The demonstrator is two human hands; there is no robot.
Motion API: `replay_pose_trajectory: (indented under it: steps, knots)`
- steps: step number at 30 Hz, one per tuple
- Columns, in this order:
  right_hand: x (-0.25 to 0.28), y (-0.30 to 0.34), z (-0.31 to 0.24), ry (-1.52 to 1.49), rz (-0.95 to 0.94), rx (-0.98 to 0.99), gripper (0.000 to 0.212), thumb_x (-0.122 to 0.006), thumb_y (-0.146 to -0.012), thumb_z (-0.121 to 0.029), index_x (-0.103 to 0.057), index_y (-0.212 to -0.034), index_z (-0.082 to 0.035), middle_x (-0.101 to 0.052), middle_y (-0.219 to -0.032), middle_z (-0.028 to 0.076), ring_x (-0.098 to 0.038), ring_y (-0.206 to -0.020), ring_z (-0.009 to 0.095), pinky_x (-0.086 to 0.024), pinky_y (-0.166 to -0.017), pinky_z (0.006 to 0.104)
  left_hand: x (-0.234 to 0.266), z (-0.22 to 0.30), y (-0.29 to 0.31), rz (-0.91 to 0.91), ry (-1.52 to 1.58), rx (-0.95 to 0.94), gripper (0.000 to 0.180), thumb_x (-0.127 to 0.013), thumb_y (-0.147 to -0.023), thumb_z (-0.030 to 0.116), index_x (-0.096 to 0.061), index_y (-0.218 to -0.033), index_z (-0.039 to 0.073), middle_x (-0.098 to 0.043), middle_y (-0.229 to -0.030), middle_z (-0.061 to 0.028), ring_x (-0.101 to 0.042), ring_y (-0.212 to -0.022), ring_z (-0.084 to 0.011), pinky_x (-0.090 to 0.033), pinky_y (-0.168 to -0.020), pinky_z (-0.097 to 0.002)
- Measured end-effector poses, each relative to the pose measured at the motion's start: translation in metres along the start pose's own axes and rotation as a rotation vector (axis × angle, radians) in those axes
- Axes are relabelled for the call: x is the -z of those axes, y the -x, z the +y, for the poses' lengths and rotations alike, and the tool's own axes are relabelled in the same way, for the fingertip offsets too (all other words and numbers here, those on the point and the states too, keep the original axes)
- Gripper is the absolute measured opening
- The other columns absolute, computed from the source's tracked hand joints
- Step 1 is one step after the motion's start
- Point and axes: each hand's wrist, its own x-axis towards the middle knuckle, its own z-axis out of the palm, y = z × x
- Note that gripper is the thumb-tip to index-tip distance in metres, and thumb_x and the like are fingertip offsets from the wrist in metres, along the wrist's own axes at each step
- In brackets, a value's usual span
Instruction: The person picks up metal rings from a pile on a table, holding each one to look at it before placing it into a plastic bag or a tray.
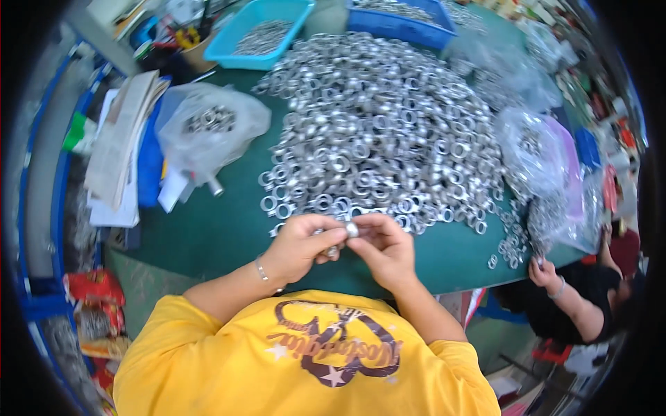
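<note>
Hands [345, 244] — ring [352, 229] half-hidden between fingertips

A green-topped table [222, 236] carries everything here. A great heap of silver metal rings [378, 132] lies on its middle. Beyond the heap's far edge sit two blue plastic trays [260, 31], each with rings inside. Left of the heap rests a clear plastic bag [208, 132] holding a few rings, with a single ring loose just beside it. Right of the heap lie more clear bags of rings [538, 149], and a thin scatter of loose rings [513, 243] trails toward the near-right edge.
</note>
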Motion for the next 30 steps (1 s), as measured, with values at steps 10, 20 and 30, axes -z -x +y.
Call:
replay_pose_trajectory:
  steps: [10, 20, 30]
  knots:
    - [-0.007, -0.003, -0.004, 0.242, -0.059, 0.219, 0.031, -0.056, -0.078, 0.013, -0.051, -0.107, 0.002, -0.055, -0.107, 0.01, -0.058, -0.096, 0.017, -0.049, -0.08, 0.0256, 0.004, -0.009, 0.005, 0.039, -0.227, -0.284, 0.011, -0.062, -0.083, 0.01, -0.064, -0.087, 0.0, -0.059, -0.077, -0.0021, -0.055, -0.063, -0.0074, -0.043, -0.055, -0.0179]
    - [-0.007, -0.005, -0.007, 0.02, -0.024, 0.023, 0.017, -0.044, -0.094, -0.006, -0.052, -0.105, 0.002, -0.057, -0.083, 0.006, -0.056, -0.071, 0.01, -0.047, -0.065, 0.0218, 0.006, -0.008, 0.004, 0.024, -0.708, -0.792, 0.009, -0.068, -0.072, 0.0, -0.063, -0.08, 0.0, -0.06, -0.078, -0.0076, -0.058, -0.072, -0.0182, -0.046, -0.064, -0.0259]
    - [-0.002, -0.002, -0.004, -0.156, -0.052, 0.004, 0.015, -0.053, -0.088, -0.004, -0.053, -0.101, 0.002, -0.06, -0.091, 0.011, -0.059, -0.077, 0.014, -0.049, -0.07, 0.0252, 0.004, -0.008, 0.005, 0.021, -0.699, -0.792, 0.011, -0.066, -0.076, 0.0, -0.061, -0.086, 0.0, -0.06, -0.078, -0.0065, -0.058, -0.069, -0.0156, -0.045, -0.06, -0.0245]
